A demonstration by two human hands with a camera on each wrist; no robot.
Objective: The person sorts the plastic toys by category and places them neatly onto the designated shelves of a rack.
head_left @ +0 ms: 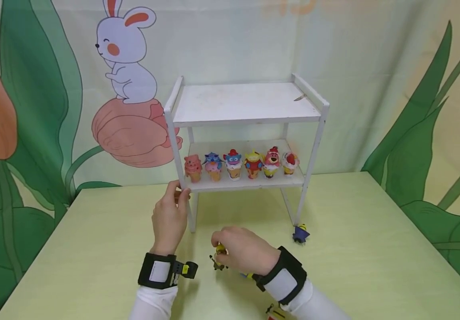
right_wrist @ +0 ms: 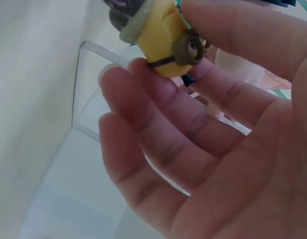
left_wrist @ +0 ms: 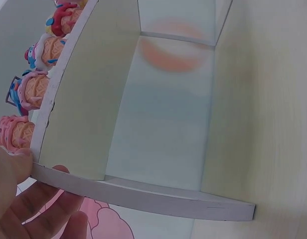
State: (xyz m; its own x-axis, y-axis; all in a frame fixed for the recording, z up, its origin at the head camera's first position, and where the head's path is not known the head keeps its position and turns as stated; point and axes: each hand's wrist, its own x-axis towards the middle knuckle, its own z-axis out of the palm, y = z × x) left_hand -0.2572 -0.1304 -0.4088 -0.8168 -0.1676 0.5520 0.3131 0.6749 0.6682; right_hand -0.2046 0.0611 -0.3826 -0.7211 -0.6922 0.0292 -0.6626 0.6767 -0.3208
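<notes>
My left hand (head_left: 170, 220) grips the white two-tier shelf (head_left: 246, 103) at its front left corner, by the lower board. In the left wrist view the thumb lies along the board's edge (left_wrist: 41, 129) and the fingers are behind the post. Between thumb and fingers my right hand (head_left: 248, 251) pinches a yellow minion figurine (right_wrist: 161, 40) with goggles, just in front of the shelf. The hand covers part of it in the head view. Several ice-cream-cone character figures stand in a row on the lower board, the pink one (head_left: 193, 168) nearest my left hand.
A minion figurine in blue (head_left: 300, 234) is by the shelf's front right foot. Another small blue-and-yellow piece (head_left: 248, 275) shows partly under the right wrist. A red-and-yellow figure (head_left: 276, 314) is cut off at the bottom edge. A printed cloth (head_left: 230, 44) hangs behind the table (head_left: 106, 249).
</notes>
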